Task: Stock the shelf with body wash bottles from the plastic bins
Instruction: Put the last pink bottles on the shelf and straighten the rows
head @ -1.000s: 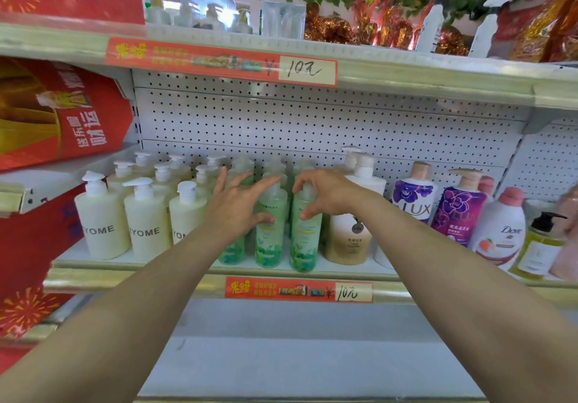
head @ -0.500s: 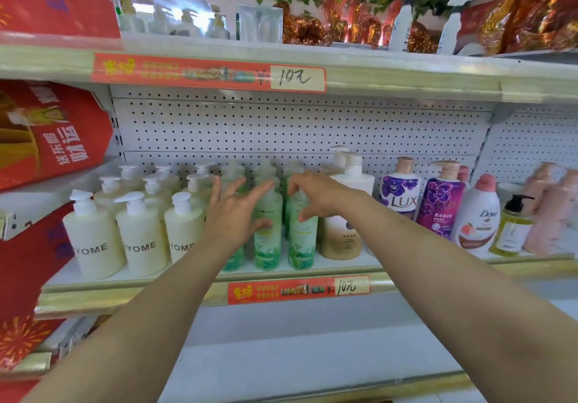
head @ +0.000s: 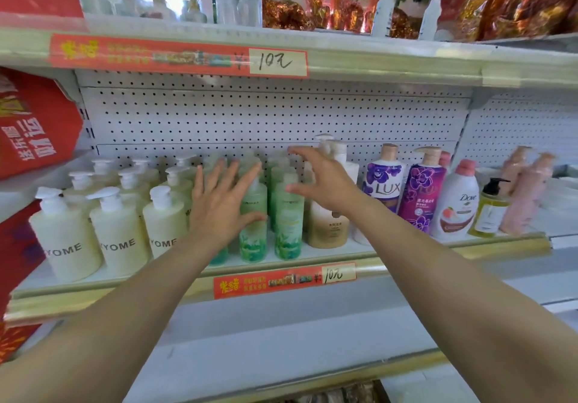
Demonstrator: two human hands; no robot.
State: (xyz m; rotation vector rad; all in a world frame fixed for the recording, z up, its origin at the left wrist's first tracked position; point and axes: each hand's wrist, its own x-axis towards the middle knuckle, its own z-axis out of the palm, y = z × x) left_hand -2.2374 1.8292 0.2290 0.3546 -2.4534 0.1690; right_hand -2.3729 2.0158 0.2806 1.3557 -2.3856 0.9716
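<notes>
1. Left hand [head: 223, 207], fingers spread wide, palm toward the green bottles [head: 286, 215]; thumb tip at the front of the left-front green bottle [head: 253, 224], true contact hard to tell because of blur. It grips nothing.
2. Right hand [head: 325, 180] open, fingers splayed and curved, hovering over the tops of the green bottles, apart from them, empty.
3. Green bottles stand upright in rows on the middle shelf [head: 438, 247], between the cream YOME pump bottles [head: 117, 230] on the left and a tan-bottomed pump bottle [head: 328, 227] on the right.
4. Front green bottles sit near the shelf lip; bare strip of shelf in front of them. Perforated back panel [head: 281, 114] far behind, plenty of headroom under the upper shelf [head: 375, 58].
5. Lower shelf [head: 281, 333] below the arms is bare.
6. Right of the tan bottle: two purple LUX bottles [head: 383, 180], a white Dove bottle [head: 458, 205], a yellow bottle with a black pump [head: 489, 211], and pink bottles [head: 525, 189].
7. Red price strips [head: 178, 55] on both shelf edges, handwritten "10元". Green bottle labels too blurred to read.
</notes>
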